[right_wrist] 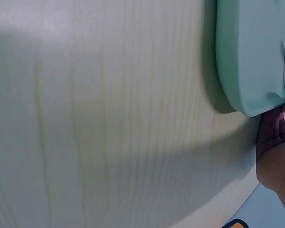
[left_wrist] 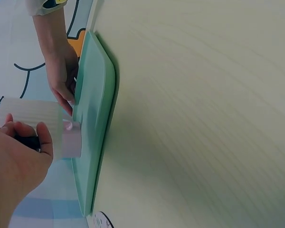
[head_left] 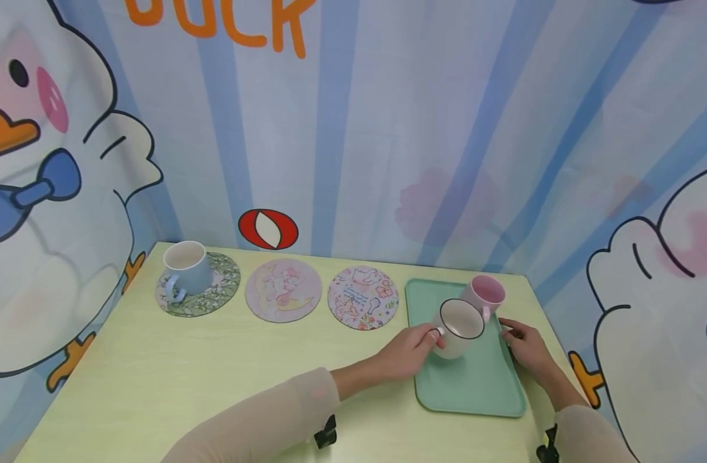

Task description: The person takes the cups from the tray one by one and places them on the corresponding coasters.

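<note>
My left hand (head_left: 412, 350) grips a white mug (head_left: 453, 344) with a dark rim by its handle, over the green tray (head_left: 469, 392). In the left wrist view, the fingers of my left hand (left_wrist: 23, 156) curl round the handle, and the mug's ribbed side (left_wrist: 31, 111) shows. A pink mug (head_left: 485, 292) stands at the tray's far right corner, its handle toward me. My right hand (head_left: 528, 350) holds the tray's right edge, beside the pink mug. In the right wrist view, the fingers of my right hand (right_wrist: 275, 142) reach up to the tray rim (right_wrist: 256, 113).
A light blue mug (head_left: 188, 270) stands on a green floral round coaster (head_left: 223, 283) at the far left. Two more round coasters, a pink one (head_left: 283, 290) and a white patterned one (head_left: 363, 298), lie along the back of the table (head_left: 214, 366). A printed curtain (head_left: 284, 141) hangs behind.
</note>
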Tool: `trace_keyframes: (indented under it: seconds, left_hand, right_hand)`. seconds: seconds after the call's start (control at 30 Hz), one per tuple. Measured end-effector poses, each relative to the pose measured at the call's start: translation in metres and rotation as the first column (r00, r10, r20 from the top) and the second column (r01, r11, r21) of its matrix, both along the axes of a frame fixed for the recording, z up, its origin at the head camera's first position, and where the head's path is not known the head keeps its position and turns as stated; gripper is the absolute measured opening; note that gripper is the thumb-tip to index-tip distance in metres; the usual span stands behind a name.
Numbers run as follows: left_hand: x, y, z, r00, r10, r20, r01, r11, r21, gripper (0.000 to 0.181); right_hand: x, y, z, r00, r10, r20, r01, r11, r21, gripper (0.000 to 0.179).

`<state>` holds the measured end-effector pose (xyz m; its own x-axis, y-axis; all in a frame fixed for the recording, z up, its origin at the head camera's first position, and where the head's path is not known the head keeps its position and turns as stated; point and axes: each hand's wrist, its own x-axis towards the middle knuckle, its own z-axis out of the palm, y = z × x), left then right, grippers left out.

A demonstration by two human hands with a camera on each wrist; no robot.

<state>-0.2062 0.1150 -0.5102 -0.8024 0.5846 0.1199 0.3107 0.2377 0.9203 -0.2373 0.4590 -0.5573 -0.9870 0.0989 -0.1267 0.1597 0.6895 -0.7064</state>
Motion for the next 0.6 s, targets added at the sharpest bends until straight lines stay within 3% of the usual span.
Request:
trace_keyframes:
  seconds: [0.17, 0.37, 0.6]
  left_hand:
    - [-0.004, -0.004, -0.002, 1.0, 0.017, -0.011, -0.017, 1.0, 0.012, 0.035]
    - [-0.01, -0.012, -0.003, 0.998, 0.051, 0.033, -0.052, 0.998, 0.046, 0.034]
    - [-0.015, -0.024, -0.003, 0.997, 0.069, 0.039, -0.071, 0.997, 0.042, 0.035]
  right_hand:
    - [0.001, 0.0, 0.0, 1.0, 0.007, -0.002, -0.007, 1.0, 0.002, 0.046]
    - [0.001, 0.0, -0.001, 1.0, 0.01, -0.01, -0.01, 1.0, -0.009, 0.047]
    - [0.001, -0.001, 0.001, 1.0, 0.004, 0.003, -0.004, 1.0, -0.015, 0.047]
